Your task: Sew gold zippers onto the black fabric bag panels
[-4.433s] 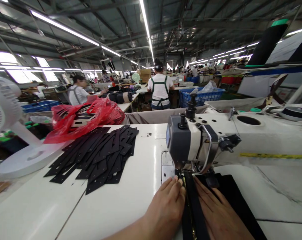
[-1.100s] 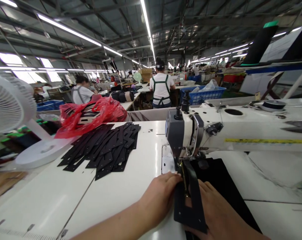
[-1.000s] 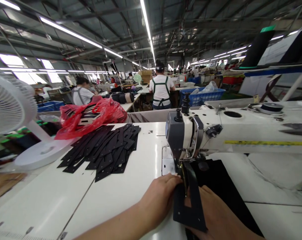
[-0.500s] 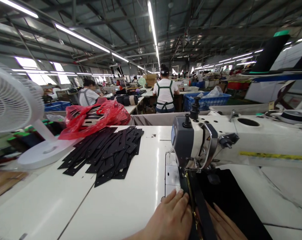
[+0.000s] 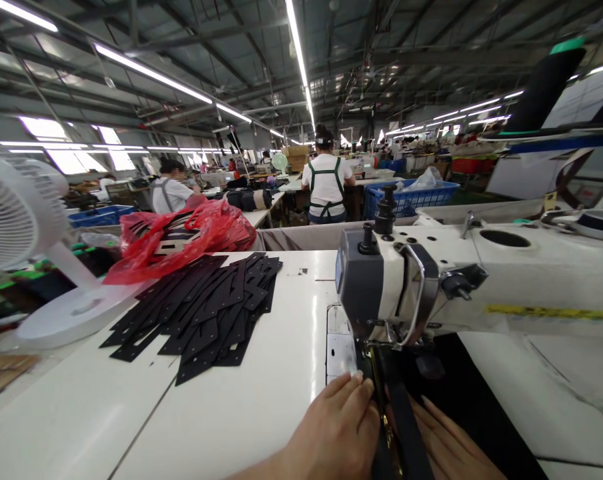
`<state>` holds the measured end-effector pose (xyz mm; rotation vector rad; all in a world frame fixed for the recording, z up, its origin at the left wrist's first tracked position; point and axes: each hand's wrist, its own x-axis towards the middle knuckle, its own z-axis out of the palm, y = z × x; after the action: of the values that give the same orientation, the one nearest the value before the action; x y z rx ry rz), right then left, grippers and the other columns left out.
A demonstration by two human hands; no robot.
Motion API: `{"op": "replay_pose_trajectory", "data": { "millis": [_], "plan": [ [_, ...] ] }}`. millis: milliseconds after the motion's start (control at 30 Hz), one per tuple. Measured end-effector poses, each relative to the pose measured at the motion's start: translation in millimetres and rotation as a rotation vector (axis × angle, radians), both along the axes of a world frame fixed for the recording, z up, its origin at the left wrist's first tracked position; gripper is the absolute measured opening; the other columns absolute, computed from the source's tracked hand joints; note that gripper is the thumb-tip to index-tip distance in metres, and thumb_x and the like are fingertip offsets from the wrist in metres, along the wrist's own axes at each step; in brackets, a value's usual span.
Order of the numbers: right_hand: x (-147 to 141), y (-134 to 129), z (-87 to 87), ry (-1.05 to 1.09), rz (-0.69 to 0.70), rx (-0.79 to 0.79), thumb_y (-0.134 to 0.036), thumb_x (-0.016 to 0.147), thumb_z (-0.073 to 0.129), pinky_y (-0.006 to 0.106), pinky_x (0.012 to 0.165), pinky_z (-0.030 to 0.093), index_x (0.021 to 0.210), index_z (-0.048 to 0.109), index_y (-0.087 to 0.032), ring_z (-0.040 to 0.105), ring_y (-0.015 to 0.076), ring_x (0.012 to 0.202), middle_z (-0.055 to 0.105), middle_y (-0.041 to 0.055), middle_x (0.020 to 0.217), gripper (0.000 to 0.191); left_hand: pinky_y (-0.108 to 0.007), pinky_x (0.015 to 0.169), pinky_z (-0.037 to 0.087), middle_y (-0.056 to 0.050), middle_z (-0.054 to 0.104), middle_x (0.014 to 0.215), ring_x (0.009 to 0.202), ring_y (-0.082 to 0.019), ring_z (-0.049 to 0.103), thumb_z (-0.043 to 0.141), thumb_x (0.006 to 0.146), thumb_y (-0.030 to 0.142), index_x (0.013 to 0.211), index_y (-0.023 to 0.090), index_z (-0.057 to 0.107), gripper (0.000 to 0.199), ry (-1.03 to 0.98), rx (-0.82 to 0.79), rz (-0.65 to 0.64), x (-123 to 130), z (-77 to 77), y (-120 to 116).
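Note:
A black fabric piece (image 5: 474, 393) with a gold-toothed zipper (image 5: 387, 427) lies under the head of a sewing machine (image 5: 381, 283). My left hand (image 5: 336, 423) grips the fabric's left edge just before the needle area, fingers close together and bent over it. On the other side, my right hand (image 5: 448, 437) rests on the piece, its fingers close together. A black strip (image 5: 410, 427) crosses over part of that hand, and skin shows on both sides of it. The fingertips under the strip are hidden.
On the white table (image 5: 231, 420) lies a pile of black punched strips (image 5: 206, 303). Behind it sits a red plastic bag (image 5: 216, 227) of pieces. A white fan (image 5: 76, 300) stands at the left. Ahead, a person (image 5: 327, 180) works facing away, near a blue basket (image 5: 406, 200).
The view has shifted slightly, so the strips and fan appear farther left. Both hands stay at the fabric, which has moved little under the machine.

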<state>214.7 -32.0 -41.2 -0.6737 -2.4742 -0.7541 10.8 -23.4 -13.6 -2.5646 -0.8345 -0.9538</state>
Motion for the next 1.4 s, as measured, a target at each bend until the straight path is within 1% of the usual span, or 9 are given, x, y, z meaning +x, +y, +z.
{"op": "replay_pose_trajectory", "data": {
  "millis": [267,433,600,767,933,1033,1133,1267,1400],
  "plan": [
    [-2.1,19.7,-13.0,0.057,-0.019,-0.069,-0.006,0.072,0.039,0.031,0.083,0.053,0.133,0.043,-0.01,0.06,0.0195,0.102,0.066,0.0077,0.11,0.061,-0.034,0.082,0.055,-0.01,0.063,0.082,0.082,-0.019,0.063,0.031,0.096,0.011,0.086,0.008,0.06,0.03,0.0,-0.062,-0.023,0.5,7.8,16.9],
    [-4.3,24.4,8.2,0.034,0.004,-0.193,-0.008,0.069,0.042,0.035,0.087,0.052,0.136,0.039,-0.008,0.06,0.0225,0.104,0.062,0.0111,0.116,0.067,-0.033,0.074,0.055,-0.01,0.06,0.079,0.079,-0.02,0.06,0.03,0.097,0.017,0.086,0.01,0.059,0.032,-0.011,-0.179,-0.016,0.1,8.4,24.1],
    [-12.2,21.9,35.6,0.06,-0.017,-0.267,-0.01,0.066,0.042,0.035,0.084,0.052,0.13,0.046,-0.006,0.059,0.0246,0.104,0.064,0.0139,0.111,0.065,-0.029,0.075,0.053,-0.008,0.061,0.086,0.083,-0.019,0.058,0.031,0.097,0.018,0.087,0.015,0.058,0.029,0.003,-0.312,0.054,1.9,1.9,31.8],
    [-13.9,22.9,40.7,0.118,-0.044,-0.311,-0.008,0.068,0.04,0.035,0.086,0.051,0.122,0.053,-0.009,0.06,0.0237,0.102,0.066,0.0131,0.104,0.055,-0.031,0.08,0.053,-0.009,0.061,0.091,0.088,-0.02,0.058,0.034,0.094,0.014,0.091,0.015,0.058,0.024,-0.018,-0.302,0.056,0.6,-6.8,35.7],
    [-13.5,26.2,46.8,0.255,-0.146,-0.566,-0.013,0.071,0.052,0.031,0.081,0.051,0.107,0.061,-0.017,0.06,0.0228,0.096,0.063,0.0106,0.108,0.038,-0.04,0.095,0.046,-0.013,0.06,0.091,0.098,-0.023,0.057,0.045,0.088,0.012,0.095,0.01,0.057,0.015,0.026,-0.241,-0.013,-6.0,-4.7,30.2],
    [-17.9,32.1,57.0,0.315,-0.188,-0.752,-0.017,0.069,0.06,0.03,0.077,0.051,0.098,0.063,-0.019,0.06,0.0222,0.093,0.063,0.0086,0.103,0.029,-0.044,0.093,0.047,-0.012,0.06,0.095,0.097,-0.025,0.058,0.049,0.082,0.015,0.096,0.012,0.057,0.016,0.012,-0.272,-0.004,-8.0,-0.5,25.7],
    [-21.3,36.2,65.6,0.304,-0.105,-0.878,-0.011,0.07,0.055,0.027,0.075,0.05,0.094,0.062,-0.021,0.061,0.0198,0.087,0.065,0.0051,0.095,0.027,-0.045,0.087,0.049,-0.012,0.059,0.092,0.092,-0.025,0.057,0.049,0.075,0.018,0.093,0.013,0.058,0.021,-0.025,-0.329,0.0,-6.8,3.8,22.1],
    [-20.3,38.3,62.0,0.292,-0.054,-0.822,-0.006,0.073,0.041,0.025,0.067,0.049,0.092,0.06,-0.02,0.063,0.0176,0.075,0.067,0.0039,0.084,0.03,-0.044,0.075,0.05,-0.012,0.056,0.087,0.085,-0.026,0.055,0.046,0.072,0.015,0.095,0.012,0.059,0.026,-0.036,-0.338,0.033,-3.7,7.0,19.3],
    [-18.2,45.1,48.1,0.368,-0.105,-0.71,-0.012,0.081,0.038,0.028,0.068,0.05,0.085,0.061,-0.019,0.064,0.0189,0.075,0.067,0.0057,0.081,0.025,-0.039,0.066,0.049,-0.01,0.055,0.083,0.076,-0.023,0.052,0.046,0.077,0.014,0.087,0.013,0.058,0.016,-0.019,-0.294,0.04,-3.0,4.4,18.4]
  ]
}}
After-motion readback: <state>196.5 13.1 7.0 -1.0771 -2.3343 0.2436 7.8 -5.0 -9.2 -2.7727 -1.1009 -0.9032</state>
